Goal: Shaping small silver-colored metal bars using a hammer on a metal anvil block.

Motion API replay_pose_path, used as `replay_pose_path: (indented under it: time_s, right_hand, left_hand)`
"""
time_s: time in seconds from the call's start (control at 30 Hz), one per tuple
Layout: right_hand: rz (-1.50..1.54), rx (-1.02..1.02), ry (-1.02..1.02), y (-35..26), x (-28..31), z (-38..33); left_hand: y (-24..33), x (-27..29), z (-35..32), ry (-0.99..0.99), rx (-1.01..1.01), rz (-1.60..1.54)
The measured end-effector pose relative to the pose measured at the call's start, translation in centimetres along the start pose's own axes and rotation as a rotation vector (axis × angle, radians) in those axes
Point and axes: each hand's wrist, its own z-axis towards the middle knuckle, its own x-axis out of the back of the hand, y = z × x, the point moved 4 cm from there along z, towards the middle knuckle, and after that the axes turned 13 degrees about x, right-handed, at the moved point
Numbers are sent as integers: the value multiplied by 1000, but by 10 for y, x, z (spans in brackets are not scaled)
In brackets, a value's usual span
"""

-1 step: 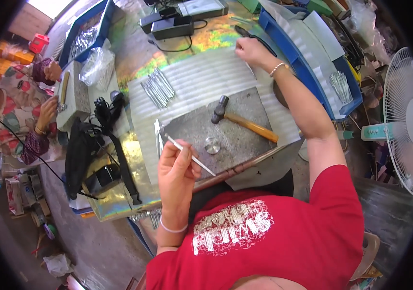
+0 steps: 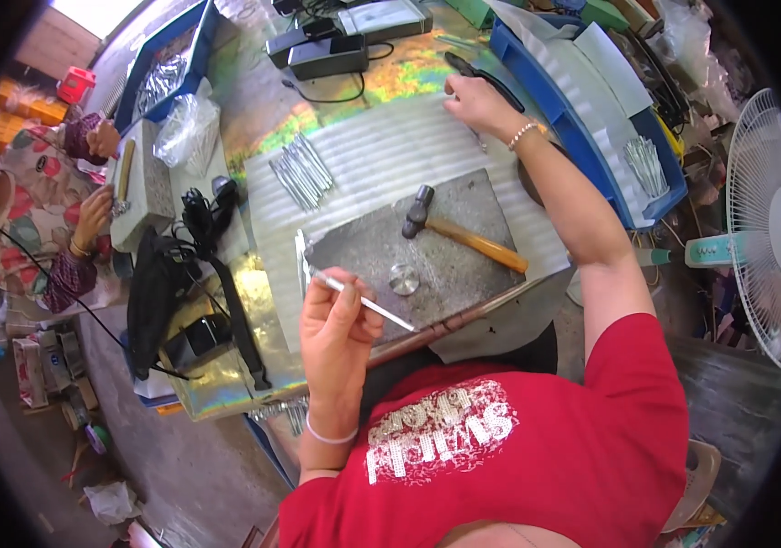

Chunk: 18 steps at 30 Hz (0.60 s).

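Note:
A thin, pale metal rod (image 2: 377,309) slants down to the right from my left hand (image 2: 337,315), which pinches it above the near left edge of a dark metal plate (image 2: 354,274). On that plate a hammer (image 2: 464,237) with a wooden handle lies beside a small round metal disc (image 2: 403,279). My right hand (image 2: 484,105) reaches to the far right of the white foam sheet (image 2: 400,137). Its fingers are bent and partly hidden, close to black-handled pliers (image 2: 491,78); whatever they grip cannot be made out. Several metal rods (image 2: 302,171) lie in a bundle on the foam.
Blue trays stand at the right (image 2: 591,137) and far left (image 2: 191,82), with metal parts inside. Black adapters (image 2: 327,57) and cables are at the back. A black bag (image 2: 155,301) lies left; a fan (image 2: 765,228) stands right. Another person's hand (image 2: 94,215) is near a stone block (image 2: 147,205).
The view has shifted very slightly. My right hand's fingers sit a little differently near the pliers, and my left hand still holds the rod.

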Motion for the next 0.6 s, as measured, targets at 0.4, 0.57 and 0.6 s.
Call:
replay_pose_path:
  time_s: [0.4,0.57,0.6]
  right_hand:
    - [1647,-153,104,-231,73,-144]
    - [1668,-354,-55,-245,71,-147]
    - [1694,-362,-76,-251,67,-147]
  left_hand:
    - [-42,-18,3,-176,226,-234]
    - [-38,-11,-23,-153,262,369]
    - [-37,-7,-32,-129,276,390]
